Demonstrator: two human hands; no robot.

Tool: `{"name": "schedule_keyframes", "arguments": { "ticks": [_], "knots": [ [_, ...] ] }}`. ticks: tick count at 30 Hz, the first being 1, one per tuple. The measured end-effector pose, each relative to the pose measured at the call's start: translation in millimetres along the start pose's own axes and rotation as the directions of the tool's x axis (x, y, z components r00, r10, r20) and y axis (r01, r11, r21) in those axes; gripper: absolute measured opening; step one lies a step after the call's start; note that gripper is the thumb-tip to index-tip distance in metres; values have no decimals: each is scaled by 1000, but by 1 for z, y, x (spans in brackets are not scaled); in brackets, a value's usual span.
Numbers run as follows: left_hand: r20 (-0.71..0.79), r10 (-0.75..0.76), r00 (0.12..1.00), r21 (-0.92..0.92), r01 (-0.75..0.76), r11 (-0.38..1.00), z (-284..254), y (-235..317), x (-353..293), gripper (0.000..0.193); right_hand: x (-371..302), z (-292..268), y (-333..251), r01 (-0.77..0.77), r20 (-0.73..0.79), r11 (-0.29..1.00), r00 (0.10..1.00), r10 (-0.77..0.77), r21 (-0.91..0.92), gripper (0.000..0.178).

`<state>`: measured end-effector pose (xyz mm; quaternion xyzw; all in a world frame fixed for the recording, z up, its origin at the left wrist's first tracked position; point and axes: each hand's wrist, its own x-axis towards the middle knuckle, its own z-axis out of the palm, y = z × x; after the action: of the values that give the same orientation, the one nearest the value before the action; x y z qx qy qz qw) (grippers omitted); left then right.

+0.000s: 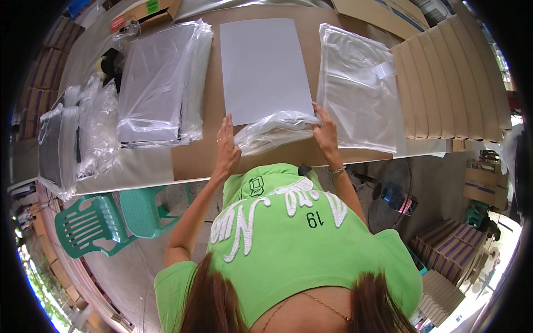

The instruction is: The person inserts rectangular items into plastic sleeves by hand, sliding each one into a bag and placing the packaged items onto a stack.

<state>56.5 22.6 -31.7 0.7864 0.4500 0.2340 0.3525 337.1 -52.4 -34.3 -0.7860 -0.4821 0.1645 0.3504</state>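
Person at a table (139, 171), seen from above, green shirt (288, 238), both hands forward over a brown board (338, 155).

Grey-white sheet (266, 69) lies flat in the middle of the board, long side running away from the body. A clear plastic bag (275, 131), bunched into folds, lies along its near edge; cannot tell how much of that edge is inside the plastic.

Left hand (226, 145): at the near left corner of the sheet, fingers nearly straight and close together, thumb side toward the bunched plastic. Whether it pinches anything cannot be told.

Right hand (325, 132): at the near right corner, thumb and fingers in a narrow grip on the right end of the plastic bag. Bracelet (337, 170) on that wrist.

Left of the sheet: a pile of clear plastic sleeves (158, 83), shiny and uneven at the edges; farther left, crumpled plastic (99, 125) near the table edge. Right of the sheet: a flat stack of clear bags (355, 94), then a row of cardboard pieces (452, 83). Open cardboard box (147, 12) at the far left.

Below the table: green chair (91, 225) and green stool (143, 211) to the left, fan (390, 195) to the right.
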Motion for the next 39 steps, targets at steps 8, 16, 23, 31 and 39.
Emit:
{"name": "schedule_keyframes", "arguments": {
  "ticks": [8, 16, 23, 31, 39],
  "knots": [
    [39, -7, 999, -236, 16, 972, -2, -11, -6, 80, -2, -12, -22, -98, 98, 995, 990, 97, 9, 56],
    [-145, -129, 981, -318, 77, 945, -44, 33, 6, 64, 4, -51, -48, -70, -22, 990, 997, 74, 119, 41],
    [-465, 257, 847, 88, -245, 966, -124, 101, 31, 31, 24, -140, -115, 316, -221, 896, 941, -255, 310, 45],
    [-564, 319, 762, -63, -425, 903, -192, 181, 19, 18, 4, -216, -167, 458, -353, 757, 881, -316, 466, 29],
    [-581, 297, 757, -384, -578, 720, -201, 175, -12, 16, -18, -221, -157, 423, -256, 686, 906, -338, 591, 18]
  ]
}}
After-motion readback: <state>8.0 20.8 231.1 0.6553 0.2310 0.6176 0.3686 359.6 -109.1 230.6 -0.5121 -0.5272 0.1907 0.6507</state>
